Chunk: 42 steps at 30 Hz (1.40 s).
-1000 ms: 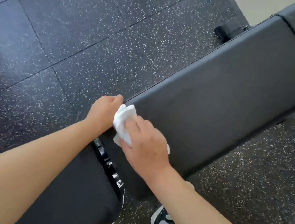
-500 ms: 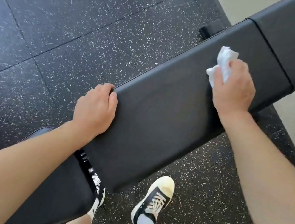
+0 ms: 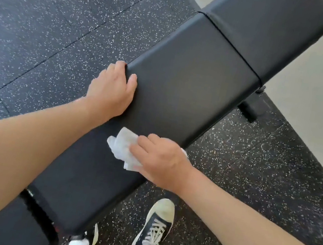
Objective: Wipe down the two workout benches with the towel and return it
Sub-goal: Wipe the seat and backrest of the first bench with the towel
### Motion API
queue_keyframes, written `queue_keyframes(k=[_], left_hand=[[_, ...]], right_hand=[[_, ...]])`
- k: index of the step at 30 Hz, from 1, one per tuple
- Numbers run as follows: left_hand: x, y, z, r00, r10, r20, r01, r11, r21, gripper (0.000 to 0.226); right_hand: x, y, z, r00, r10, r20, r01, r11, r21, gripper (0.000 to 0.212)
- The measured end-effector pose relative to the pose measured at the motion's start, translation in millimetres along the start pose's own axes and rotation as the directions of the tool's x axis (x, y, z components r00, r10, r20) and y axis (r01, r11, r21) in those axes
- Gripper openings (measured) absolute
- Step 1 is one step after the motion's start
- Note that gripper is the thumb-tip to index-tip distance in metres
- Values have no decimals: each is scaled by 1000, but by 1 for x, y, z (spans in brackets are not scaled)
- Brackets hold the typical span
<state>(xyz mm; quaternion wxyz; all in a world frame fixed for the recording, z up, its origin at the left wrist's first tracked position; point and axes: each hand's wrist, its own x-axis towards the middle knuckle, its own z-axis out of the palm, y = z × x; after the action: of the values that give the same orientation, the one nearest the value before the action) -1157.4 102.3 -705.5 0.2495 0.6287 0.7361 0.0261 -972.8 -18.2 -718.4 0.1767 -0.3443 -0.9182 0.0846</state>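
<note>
A black padded workout bench runs diagonally from the lower left to the upper right. My right hand presses a crumpled white towel onto the long pad near its right edge, fingers curled over it. My left hand rests on the pad's left edge, with the thumb on top and the fingers wrapped over the side. A second pad section continues beyond a seam at the upper right. Only this one bench is in view.
Black speckled rubber floor tiles surround the bench. A pale floor area lies at the upper right. My two dark sneakers stand just right of the bench's near part. A bench foot sticks out at the right.
My right hand has swept the towel back from the far end of the long pad to its near middle. My left hand has shifted a little along the left edge.
</note>
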Motion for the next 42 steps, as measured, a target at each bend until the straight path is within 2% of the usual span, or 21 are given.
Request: queue_keyframes(k=[2, 3, 4, 5, 7, 8, 9, 11, 13, 17, 20, 23, 24, 25, 27, 29, 33, 38, 42], left_hand=[[26, 25, 3, 999, -34, -12, 33, 999, -43, 43], [40, 35, 5, 999, -52, -7, 52, 997, -49, 40], [55, 43, 6, 998, -65, 9, 66, 996, -56, 36], [70, 50, 6, 995, -91, 28, 93, 993, -74, 35], [94, 62, 6, 978, -199, 58, 206, 965, -160, 47], [103, 66, 6, 963, -262, 65, 270, 940, -207, 57], [110, 70, 8, 948, -314, 59, 319, 919, -230, 64], [118, 73, 14, 917, -399, 3, 388, 891, -235, 69], [119, 73, 21, 882, -460, -105, 433, 877, -206, 70], [117, 75, 27, 859, -466, -209, 438, 883, -171, 66], [117, 77, 28, 858, -454, -240, 428, 890, -157, 55], [116, 77, 28, 857, -452, -248, 428, 892, -147, 51], [116, 77, 29, 856, -450, -253, 427, 893, -142, 51], [117, 77, 29, 856, -448, -258, 427, 894, -136, 52], [117, 76, 30, 859, -441, -259, 425, 897, -119, 54], [116, 77, 31, 865, -436, -250, 419, 900, -119, 55], [114, 79, 30, 860, -463, -213, 449, 886, -114, 52], [116, 84, 26, 861, -479, -170, 468, 878, -104, 49], [115, 84, 25, 856, -493, -159, 482, 870, -103, 48]], right_hand=[[9, 61, -15, 997, 39, -65, -52, 977, -208, 29], [14, 94, -23, 989, 106, -103, -135, 929, -346, 34], [17, 128, -33, 959, 234, -157, -279, 868, -410, 40], [18, 159, -43, 902, 385, -194, -431, 816, -386, 45], [15, 205, -60, 733, 642, -225, -677, 721, -148, 50], [15, 212, -62, 661, 708, -248, -739, 672, -48, 47], [17, 211, -60, 630, 722, -285, -759, 650, -32, 44], [23, 188, -52, 671, 682, -292, -726, 685, -68, 41], [25, 149, -38, 745, 632, -214, -658, 748, -79, 39], [8, 91, -18, 917, 376, -134, -383, 923, -32, 26], [0, 101, -22, 979, 197, -44, -197, 980, 11, 27], [-2, 148, -37, 965, 226, 133, -210, 970, -121, 38], [-3, 168, -46, 952, 284, 113, -262, 949, -176, 43], [-2, 190, -57, 932, 361, 27, -351, 919, -178, 43], [0, 223, -73, 858, 491, -150, -505, 859, -78, 37], [6, 233, -75, 824, 539, -176, -555, 830, -56, 33], [29, 218, -56, 820, 563, -103, -569, 821, -40, 32], [70, 208, -40, 808, 577, -114, -585, 810, -40, 31], [118, 209, -36, 853, 518, -64, -519, 855, -2, 32]])
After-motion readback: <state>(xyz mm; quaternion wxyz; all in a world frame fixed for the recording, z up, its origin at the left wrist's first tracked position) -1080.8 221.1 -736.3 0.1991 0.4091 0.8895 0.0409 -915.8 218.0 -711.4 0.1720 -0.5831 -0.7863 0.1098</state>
